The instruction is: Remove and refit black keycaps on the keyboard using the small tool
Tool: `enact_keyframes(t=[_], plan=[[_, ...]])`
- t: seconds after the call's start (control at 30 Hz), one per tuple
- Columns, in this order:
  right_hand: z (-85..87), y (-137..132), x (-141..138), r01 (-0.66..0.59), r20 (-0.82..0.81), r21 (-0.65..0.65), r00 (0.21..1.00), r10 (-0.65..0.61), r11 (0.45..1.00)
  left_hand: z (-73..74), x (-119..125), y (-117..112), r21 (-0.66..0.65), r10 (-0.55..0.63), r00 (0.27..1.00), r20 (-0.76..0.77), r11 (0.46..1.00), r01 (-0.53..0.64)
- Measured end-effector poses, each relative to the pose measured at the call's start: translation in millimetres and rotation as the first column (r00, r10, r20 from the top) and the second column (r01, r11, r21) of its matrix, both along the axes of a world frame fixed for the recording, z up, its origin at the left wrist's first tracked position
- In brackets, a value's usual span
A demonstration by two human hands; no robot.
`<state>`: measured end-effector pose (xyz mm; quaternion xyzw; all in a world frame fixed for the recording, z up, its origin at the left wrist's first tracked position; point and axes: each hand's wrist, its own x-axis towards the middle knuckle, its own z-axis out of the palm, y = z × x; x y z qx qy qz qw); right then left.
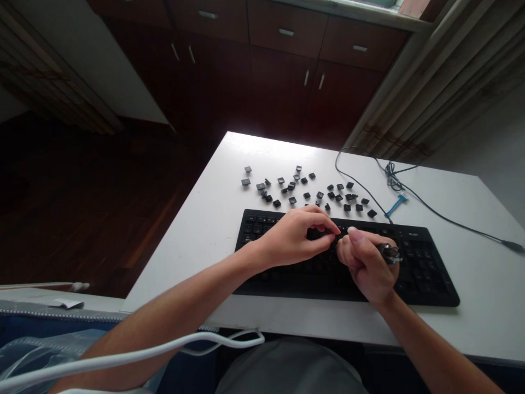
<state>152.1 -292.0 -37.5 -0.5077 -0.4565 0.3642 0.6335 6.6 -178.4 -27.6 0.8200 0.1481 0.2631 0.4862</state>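
Observation:
A black keyboard point(283, 279) lies on the white table in front of me. My left hand point(301, 235) is over its middle, thumb and forefinger curled with their tips close together; anything between them is too small to make out. Just to the right, my right hand point(369, 260) is closed in a fist around a dark tool with a shiny end point(390, 253), which sticks out by the little finger. The tool's working tip is hidden near the keys. Beyond the keyboard lie several loose black keycaps point(292, 200), some upright and some tipped over.
A small blue tool point(396, 204) lies behind the keyboard's right half. A black cable point(455, 220) runs over the right side of the white table point(188, 219), with a tied bundle point(392, 176) near the back edge. A white tube point(164, 347) crosses the foreground.

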Motion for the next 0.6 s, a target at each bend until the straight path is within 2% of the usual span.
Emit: enact_keyframes(t=[0.33,0.6], plan=[[3.6,5.7,2.3,-0.019,-0.053,0.028,0.998,0.02,0.999,-1.5,1.1,0.8,-0.057,0.022,1.0,0.0,0.998,-0.021],[-4.4,3.5,2.7,-0.017,0.005,-0.017,1.0,0.017,1.0,-2.2,1.4,1.2,-0.061,0.026,1.0,0.01,0.998,-0.026]])
